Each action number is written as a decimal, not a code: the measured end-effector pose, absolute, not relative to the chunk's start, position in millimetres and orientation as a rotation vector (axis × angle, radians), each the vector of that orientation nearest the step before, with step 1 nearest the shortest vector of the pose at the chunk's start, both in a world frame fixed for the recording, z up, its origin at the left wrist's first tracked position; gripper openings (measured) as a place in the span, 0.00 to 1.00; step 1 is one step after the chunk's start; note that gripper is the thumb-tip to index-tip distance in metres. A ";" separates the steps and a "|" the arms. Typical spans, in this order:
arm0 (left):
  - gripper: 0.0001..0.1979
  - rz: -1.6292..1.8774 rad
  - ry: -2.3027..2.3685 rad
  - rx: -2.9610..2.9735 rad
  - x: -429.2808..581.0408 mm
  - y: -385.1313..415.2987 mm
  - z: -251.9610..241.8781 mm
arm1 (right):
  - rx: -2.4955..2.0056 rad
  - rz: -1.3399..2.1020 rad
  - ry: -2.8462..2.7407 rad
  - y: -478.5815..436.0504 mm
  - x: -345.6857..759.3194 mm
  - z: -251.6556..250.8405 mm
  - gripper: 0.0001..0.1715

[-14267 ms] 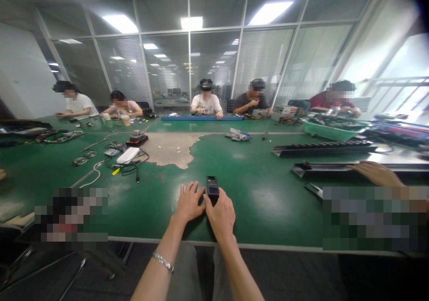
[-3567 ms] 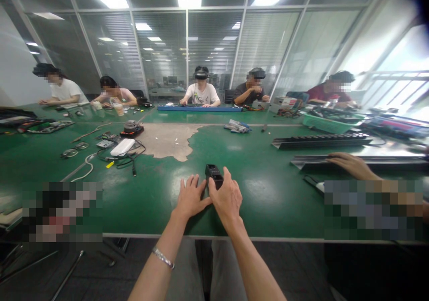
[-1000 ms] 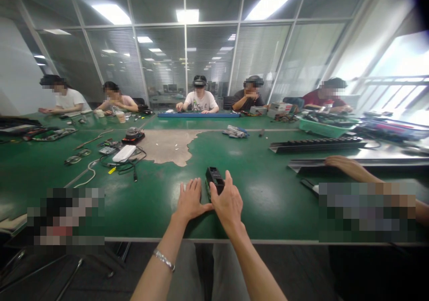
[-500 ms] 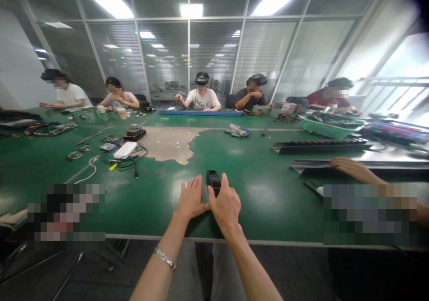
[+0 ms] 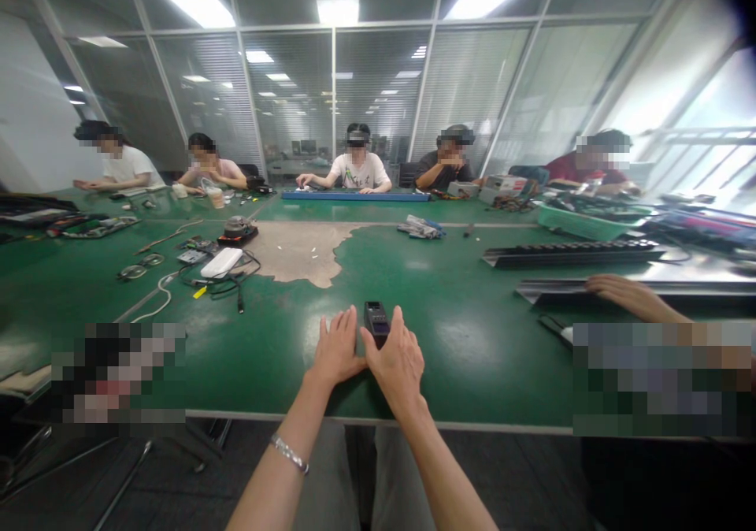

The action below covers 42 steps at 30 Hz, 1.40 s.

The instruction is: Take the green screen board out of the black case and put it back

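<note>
A small black box-shaped device [image 5: 376, 318] with a dark panel lies on the green table, just ahead of my hands; its exact kind is unclear. My left hand [image 5: 338, 347] is left of it, palm down with the fingers stretched forward and nothing held. My right hand [image 5: 397, 362] is open at the device's near end, thumb and index finger on either side of it. Part of the device's near end is hidden behind that hand, and whether the fingers touch it I cannot tell. The two hands almost meet at the thumbs.
Left ahead are a white power bank-like box [image 5: 222, 263], tangled cables and eyeglasses [image 5: 140, 267]. Grey gloves [image 5: 420, 228] lie farther off. On the right, a co-worker's hand [image 5: 631, 293] rests by a metal channel [image 5: 567, 291]. Several people sit across the table.
My hands and the black device keep their places. The person seated opposite has lowered a raised hand toward the table. The view has shifted very slightly.
</note>
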<state>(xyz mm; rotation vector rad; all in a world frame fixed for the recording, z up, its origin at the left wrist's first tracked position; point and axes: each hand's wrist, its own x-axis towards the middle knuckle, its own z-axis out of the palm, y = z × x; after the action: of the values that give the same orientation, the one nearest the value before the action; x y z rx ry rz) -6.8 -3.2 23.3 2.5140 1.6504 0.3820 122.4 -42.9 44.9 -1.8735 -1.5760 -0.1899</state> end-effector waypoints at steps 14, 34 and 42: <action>0.34 0.314 1.672 2.601 -5.2 -2.2 22.6 | -1.988 -0.173 -1.609 -42.0 124.6 50.3 0.42; 0.31 0.381 1.664 2.617 -5.5 -2.7 20.1 | -1.901 -0.147 -1.618 -37.1 122.2 35.8 0.43; 0.33 0.400 1.653 2.613 -7.4 -3.2 19.2 | -1.890 -0.058 -1.539 -36.8 124.5 38.9 0.47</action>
<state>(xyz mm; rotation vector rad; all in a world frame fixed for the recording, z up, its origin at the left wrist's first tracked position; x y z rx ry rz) -7.4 -3.2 19.2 2.6126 1.6529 0.4000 124.5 -36.8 38.9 -1.8903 -1.5393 -0.0580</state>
